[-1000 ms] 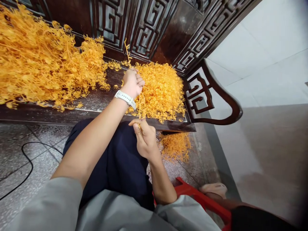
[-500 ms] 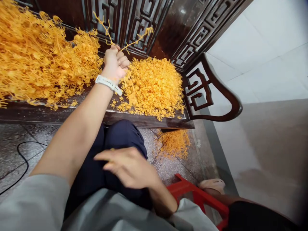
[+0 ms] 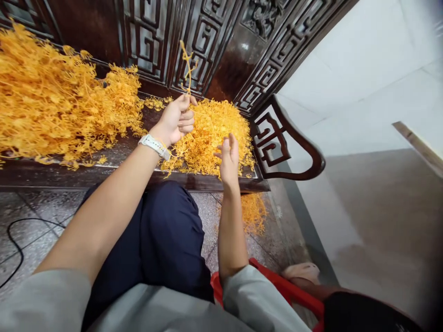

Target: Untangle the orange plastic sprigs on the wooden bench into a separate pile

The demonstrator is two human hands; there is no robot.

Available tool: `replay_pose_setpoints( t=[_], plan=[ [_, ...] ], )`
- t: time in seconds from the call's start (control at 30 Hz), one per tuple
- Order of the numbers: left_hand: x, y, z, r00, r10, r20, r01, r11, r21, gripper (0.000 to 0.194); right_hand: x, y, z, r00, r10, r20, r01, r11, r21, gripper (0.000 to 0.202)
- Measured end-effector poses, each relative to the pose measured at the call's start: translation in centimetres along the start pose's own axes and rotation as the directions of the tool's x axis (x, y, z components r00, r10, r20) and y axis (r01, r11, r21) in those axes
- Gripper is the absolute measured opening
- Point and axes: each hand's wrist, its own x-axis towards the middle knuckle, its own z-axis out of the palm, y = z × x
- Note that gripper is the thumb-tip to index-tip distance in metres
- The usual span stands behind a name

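My left hand, with a white band at the wrist, is closed around a thin orange branched plastic stem that points up toward the bench back. Its lower end is hidden in my fingers. Below and right of that hand lies a heap of small orange spidery pieces on the dark wooden bench. Over the heap's front right part is my right hand, fingers apart and nothing visible in them. A bigger pile of orange branched stems with spidery tips covers the bench on the left.
The bench has a carved back and a curved armrest. Bare orange stems lie on the floor below. A red stool and another person's leg are at lower right. A black cable runs along the floor at left.
My right hand has risen from over my lap to the heap on the right. My left hand moved slightly right and down; two stem branches stuck out of it before, one shows now.
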Motion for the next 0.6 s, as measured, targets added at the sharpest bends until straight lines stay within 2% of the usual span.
replay_pose_setpoints(
  t=[0.07,0.17,0.27,0.33,0.43,0.5,0.53,0.57,0.6],
  plan=[
    [0.0,-0.7,0.4,0.998,-0.025,0.059,0.019,0.995,0.099,0.03,-1.0,-0.6,1.8,0.992,0.102,0.078,-0.123,0.926,0.358,0.07],
    [0.1,-1.4,0.6,0.997,-0.007,0.081,-0.011,0.976,0.22,0.028,-1.9,-1.9,3.9,0.976,0.152,0.154,-0.216,0.738,0.639,0.042],
    [0.3,-2.0,0.6,0.996,0.09,-0.002,-0.087,0.967,0.24,0.025,-2.8,-3.2,4.9,0.952,0.203,0.231,-0.307,0.616,0.726,0.025],
    [0.6,-2.6,0.3,0.989,0.115,-0.09,-0.094,0.973,0.212,0.024,-4.3,-4.2,5.6,0.897,0.248,0.366,-0.441,0.552,0.708,0.032],
    [1.8,-3.8,-0.5,0.975,0.035,-0.22,-0.023,0.998,0.056,0.024,-8.5,-6.5,7.2,0.828,0.271,0.491,-0.558,0.487,0.672,0.044],
    [3.0,-4.1,-1.5,0.95,-0.03,-0.311,-0.01,0.992,-0.126,0.025,-12.6,-8.5,8.1,0.828,0.161,0.537,-0.533,0.52,0.667,0.043],
    [3.6,-3.9,-2.2,0.933,-0.048,-0.357,-0.032,0.976,-0.214,0.026,-14.7,-9.4,8.4,0.812,0.034,0.583,-0.492,0.577,0.652,0.04],
    [4.2,-3.6,-2.9,0.915,-0.056,-0.4,-0.067,0.955,-0.288,0.027,-16.5,-10.3,8.4,0.743,-0.147,0.653,-0.412,0.669,0.618,0.034],
    [4.7,-3.1,-3.4,0.901,-0.058,-0.43,-0.104,0.933,-0.345,0.028,-17.9,-11.0,8.1,0.578,-0.319,0.751,-0.264,0.798,0.542,0.027]
  ],
)
